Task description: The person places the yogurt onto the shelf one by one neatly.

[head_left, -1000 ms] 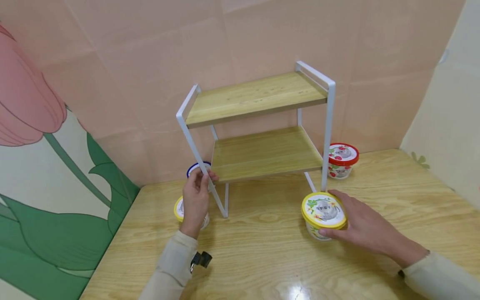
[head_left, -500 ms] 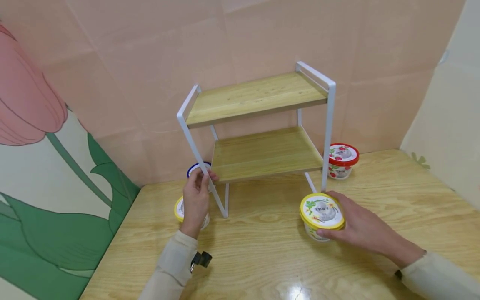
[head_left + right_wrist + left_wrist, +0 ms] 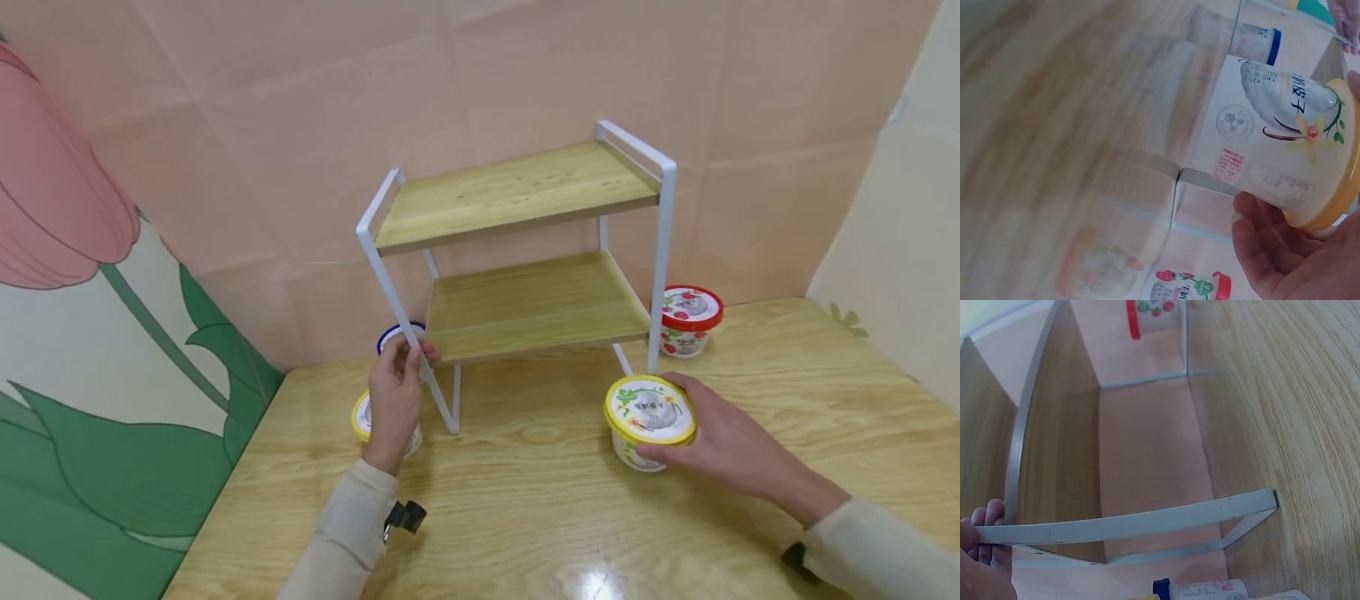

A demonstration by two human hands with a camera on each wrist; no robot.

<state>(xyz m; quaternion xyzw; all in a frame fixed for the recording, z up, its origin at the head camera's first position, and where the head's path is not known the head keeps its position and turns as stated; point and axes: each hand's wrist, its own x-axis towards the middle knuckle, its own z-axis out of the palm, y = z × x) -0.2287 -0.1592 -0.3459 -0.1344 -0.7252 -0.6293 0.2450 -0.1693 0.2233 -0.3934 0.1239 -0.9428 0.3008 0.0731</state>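
Note:
A two-tier rack with wooden shelves [image 3: 517, 200] and a white metal frame [image 3: 663, 275] stands on the table. My left hand [image 3: 395, 400] grips its front left leg, fingers curled round the metal, as the left wrist view also shows [image 3: 988, 550]. At the rack's front right leg, my right hand [image 3: 735, 442] holds a yellow-lidded tub [image 3: 651, 412] by its right side, thumb at the front. In the right wrist view the fingers [image 3: 1266, 244] lie along the tub's wall [image 3: 1272, 131]. Whether the tub touches the table is hard to tell.
A red-lidded tub [image 3: 688, 318] stands behind the rack's right side. Left of the rack are a blue-lidded tub [image 3: 392, 335] and another yellow-lidded tub [image 3: 362, 417], both partly hidden by my left hand. A pink-covered wall [image 3: 300, 167] rises behind the wooden table [image 3: 510, 500].
The right hand and its tub have shifted slightly, first leftward, then a little up in view toward the rack. My left hand keeps its hold on the leg. The head view has moved slightly.

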